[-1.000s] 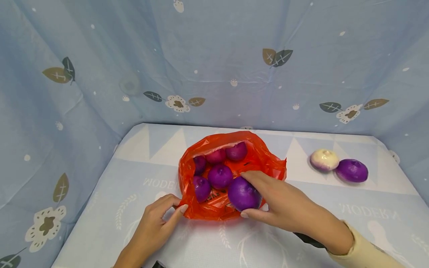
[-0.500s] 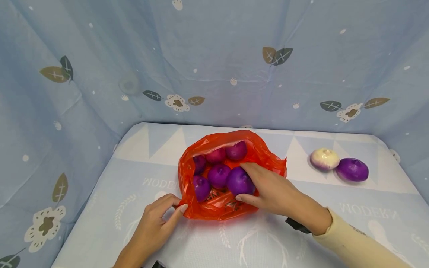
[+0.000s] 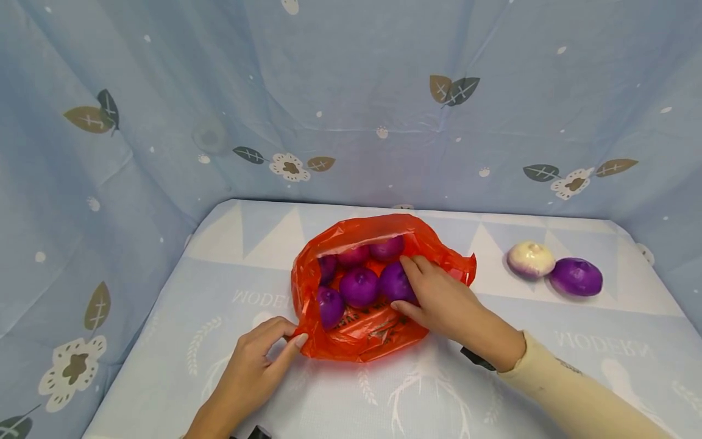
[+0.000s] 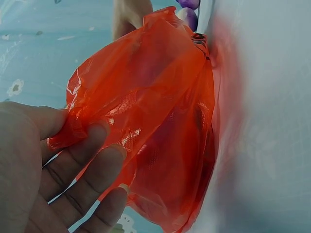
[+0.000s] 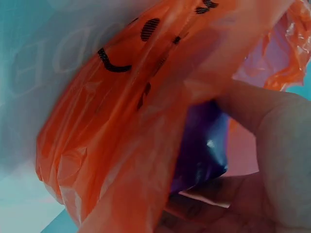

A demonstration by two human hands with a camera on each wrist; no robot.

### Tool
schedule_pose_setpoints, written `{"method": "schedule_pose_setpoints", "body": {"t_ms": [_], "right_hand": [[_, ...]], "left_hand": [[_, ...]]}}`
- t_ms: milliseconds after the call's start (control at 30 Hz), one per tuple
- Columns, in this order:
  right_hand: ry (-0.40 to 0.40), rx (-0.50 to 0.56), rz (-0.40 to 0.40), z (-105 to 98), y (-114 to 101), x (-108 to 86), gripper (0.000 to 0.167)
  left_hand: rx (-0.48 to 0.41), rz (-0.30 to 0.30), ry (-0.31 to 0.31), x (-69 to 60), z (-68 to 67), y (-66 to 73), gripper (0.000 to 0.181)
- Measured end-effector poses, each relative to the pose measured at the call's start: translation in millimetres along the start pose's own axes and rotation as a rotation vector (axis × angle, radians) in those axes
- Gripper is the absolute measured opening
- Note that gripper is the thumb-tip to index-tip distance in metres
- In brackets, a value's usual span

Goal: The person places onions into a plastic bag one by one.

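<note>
A red plastic bag (image 3: pixel 356 350) lies with its mouth spread on the table, several round purple onions (image 3: pixel 359 287) inside it. At its front left corner my left hand (image 3: pixel 252 366) pinches the rim between thumb and fingers; the left wrist view shows the film (image 4: pixel 160 97) stretched away from that pinch. My right hand (image 3: pixel 444 299) reaches into the right side of the bag and holds a purple onion (image 3: pixel 396 283) beside the others. In the right wrist view the thumb and fingers curve around that onion (image 5: pixel 204 145), partly hidden behind the bag's film.
On the right of the table (image 3: pixel 548 390) a cream-and-purple onion (image 3: pixel 531 260) touches a dark purple onion (image 3: pixel 576 277). A blue patterned curtain (image 3: pixel 351 91) hangs behind the table and along its sides.
My right hand has moved left and away from me, deeper into the bag, carrying the purple onion next to the others. The left hand keeps its place on the rim.
</note>
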State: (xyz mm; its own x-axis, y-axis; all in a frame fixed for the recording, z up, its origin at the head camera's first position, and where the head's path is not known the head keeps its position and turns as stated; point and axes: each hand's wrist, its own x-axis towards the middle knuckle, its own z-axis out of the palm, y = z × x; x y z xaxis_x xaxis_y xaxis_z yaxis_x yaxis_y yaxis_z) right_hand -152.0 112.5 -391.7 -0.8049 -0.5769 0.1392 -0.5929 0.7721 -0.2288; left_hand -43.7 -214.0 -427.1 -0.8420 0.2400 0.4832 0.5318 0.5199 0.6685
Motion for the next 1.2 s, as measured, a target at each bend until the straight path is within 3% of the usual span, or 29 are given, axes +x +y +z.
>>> {"method": "schedule_pose_setpoints", "body": {"t_ms": [333,1200], "right_hand": [[0.053,-0.01,0.046,12.0,0.8,10.8,0.069],[-0.059,0.09,0.171,23.7,4.7,26.5,0.072]], "left_hand": [[0.006,-0.002,-0.006,1.0,0.0,-0.7,0.021],[0.007,-0.014,-0.001,-0.7,1.1,-1.3,0.022]]}}
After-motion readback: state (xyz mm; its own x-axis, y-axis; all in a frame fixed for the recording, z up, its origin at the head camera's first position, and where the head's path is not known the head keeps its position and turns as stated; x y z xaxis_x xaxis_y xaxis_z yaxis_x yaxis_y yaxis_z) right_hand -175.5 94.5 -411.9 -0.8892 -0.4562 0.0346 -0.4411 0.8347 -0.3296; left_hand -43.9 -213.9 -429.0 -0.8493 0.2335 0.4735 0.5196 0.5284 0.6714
